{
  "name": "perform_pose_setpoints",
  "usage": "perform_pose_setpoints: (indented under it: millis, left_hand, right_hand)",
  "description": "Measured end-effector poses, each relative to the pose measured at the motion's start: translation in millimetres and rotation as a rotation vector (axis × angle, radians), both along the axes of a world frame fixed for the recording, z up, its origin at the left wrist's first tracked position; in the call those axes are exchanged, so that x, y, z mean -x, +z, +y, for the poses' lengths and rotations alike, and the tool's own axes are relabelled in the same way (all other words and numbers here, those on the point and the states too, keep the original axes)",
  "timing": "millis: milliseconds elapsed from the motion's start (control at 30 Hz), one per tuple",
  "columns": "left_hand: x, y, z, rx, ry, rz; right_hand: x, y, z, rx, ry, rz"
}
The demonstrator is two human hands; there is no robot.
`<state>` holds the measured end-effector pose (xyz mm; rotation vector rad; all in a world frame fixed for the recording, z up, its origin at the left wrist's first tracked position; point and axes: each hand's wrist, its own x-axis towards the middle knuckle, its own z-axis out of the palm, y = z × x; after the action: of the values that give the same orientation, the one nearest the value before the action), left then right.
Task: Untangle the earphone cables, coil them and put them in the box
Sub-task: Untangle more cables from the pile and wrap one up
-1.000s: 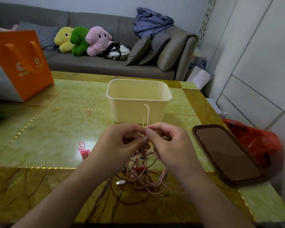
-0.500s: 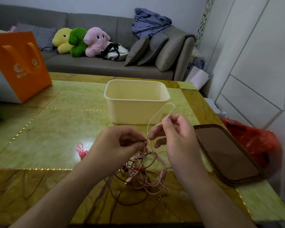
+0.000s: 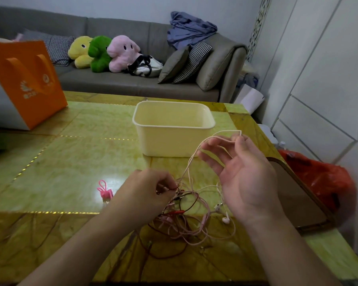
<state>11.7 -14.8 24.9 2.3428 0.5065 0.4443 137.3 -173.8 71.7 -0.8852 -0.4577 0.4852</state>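
A tangle of pink, white and dark red earphone cables (image 3: 186, 219) lies on the green marble table near its front edge. My left hand (image 3: 147, 193) pinches the knot at the top of the tangle. My right hand (image 3: 242, 174) is raised palm up to the right, fingers spread, with a loop of pale cable (image 3: 217, 137) caught at its fingertips and running down to the tangle. White earbuds (image 3: 221, 213) lie under the right wrist. The cream plastic box (image 3: 174, 139) stands open and empty just beyond the hands.
A pink cable clip (image 3: 104, 190) lies left of my left hand. The brown box lid (image 3: 293, 193) lies at the table's right edge, a red plastic bag (image 3: 322, 180) beyond it. An orange paper bag (image 3: 23, 79) stands far left. A sofa is behind.
My right hand has drawn the pale cable loop up and to the right and opened out palm up. My left hand stayed on the knot, a little lower.
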Motion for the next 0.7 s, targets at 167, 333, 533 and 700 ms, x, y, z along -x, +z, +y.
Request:
perform_pose_setpoints:
  millis: [167, 333, 533, 700]
  left_hand:
    - [-2.1, -1.5, 0.6, -0.083, 0.032, -0.01]
    - [-2.3, -6.8, 4.8, -0.106, 0.078, 0.067]
    - [0.3, 0.1, 3.8, 0.025, 0.026, 0.147]
    - [0.0, 2.4, 4.1, 0.067, 0.04, 0.122]
  right_hand:
    - [-0.2, -0.3, -1.2, -0.116, 0.08, 0.085]
    - [0.3, -0.1, -2.3, -0.158, 0.125, 0.105]
    - [3.1, 2.9, -3.4, -0.131, 0.155, 0.117]
    - [1.1, 3.7, -5.8, -0.15, 0.153, 0.144]
